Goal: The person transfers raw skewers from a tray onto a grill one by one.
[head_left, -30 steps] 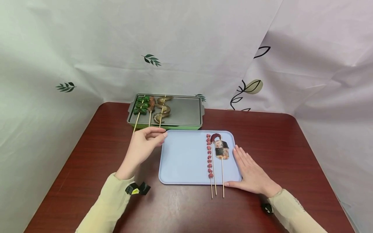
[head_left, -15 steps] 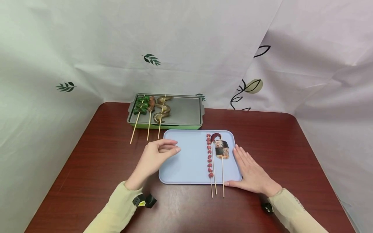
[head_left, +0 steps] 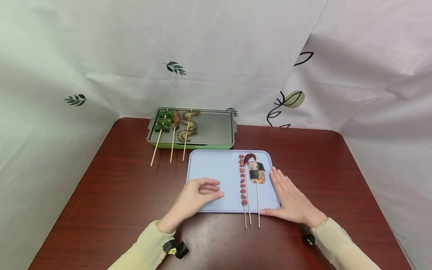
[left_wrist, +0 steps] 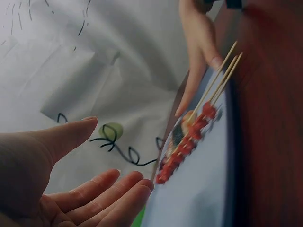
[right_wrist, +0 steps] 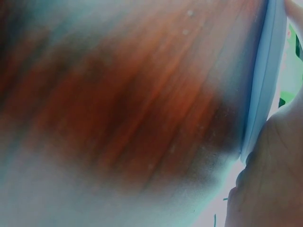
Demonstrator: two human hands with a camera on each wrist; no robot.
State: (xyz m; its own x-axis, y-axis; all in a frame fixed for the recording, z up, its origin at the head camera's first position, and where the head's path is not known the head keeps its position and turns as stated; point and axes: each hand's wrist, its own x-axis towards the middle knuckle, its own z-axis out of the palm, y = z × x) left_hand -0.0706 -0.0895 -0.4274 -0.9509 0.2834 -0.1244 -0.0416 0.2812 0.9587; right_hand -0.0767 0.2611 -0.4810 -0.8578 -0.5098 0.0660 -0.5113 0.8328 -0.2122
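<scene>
Left hand point(head_left: 199, 195) and right hand point(head_left: 291, 202) at a light-blue tray point(head_left: 214, 161) bearing three skewers.
Far left, a grey griddle pan point(head_left: 216, 127) with a green side bears a green pepper skewer point(head_left: 163, 122), a meat skewer point(head_left: 175, 120) and a shrimp skewer point(head_left: 191, 125), sticks jutting past its near edge; nearer, the left hand is over the tray's near left part (whether it touches, I cannot tell), fingers loosely bent and close together, a gap between them and the thumb; on the tray's right half lie a skewer of small red pieces point(head_left: 242, 185), a skewer with a dark red curled tip point(head_left: 248, 157) and a skewer of dark-banded pale chunks point(head_left: 257, 176); the right hand lies against the right rim, fingers straight and together, thumb spread to the near rim, just beside the last stick.
</scene>
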